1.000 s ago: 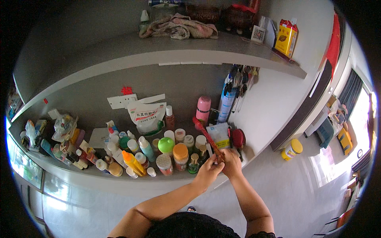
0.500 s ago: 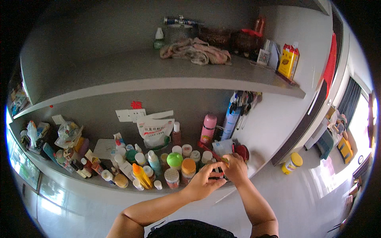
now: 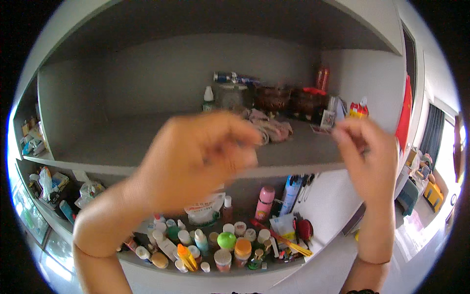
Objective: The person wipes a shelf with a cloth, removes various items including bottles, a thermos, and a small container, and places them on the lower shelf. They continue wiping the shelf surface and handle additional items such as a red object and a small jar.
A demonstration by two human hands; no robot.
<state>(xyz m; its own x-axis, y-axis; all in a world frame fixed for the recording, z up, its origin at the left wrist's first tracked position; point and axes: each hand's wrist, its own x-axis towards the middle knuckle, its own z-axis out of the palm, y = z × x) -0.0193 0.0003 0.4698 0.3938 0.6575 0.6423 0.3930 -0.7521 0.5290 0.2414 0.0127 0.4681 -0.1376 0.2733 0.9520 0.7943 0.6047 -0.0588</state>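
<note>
My left hand is raised in front of the upper shelf, smeared by motion. Its fingers curl loosely, thumb and forefinger apart, and nothing shows between them. Behind its fingertips lies a crumpled pinkish-grey cloth. To the right, my right hand is also raised, thumb and forefinger tips bent close together; blur hides whether anything is between them. Small cards and a red-and-yellow package stand just beyond it. Below both hands, long yellow sticks with a red part lie at the lower shelf's right end.
The upper shelf bears dark brown bowls, a red can and a small white-capped bottle. Crowded below are jars, a green-lidded container, a yellow bottle and a pink thermos. A white side panel bounds the right.
Both hands have left the lower shelf's right end, risen to the upper shelf and spread apart. The yellow sticks now show on the lower shelf. The view has tilted upward.
</note>
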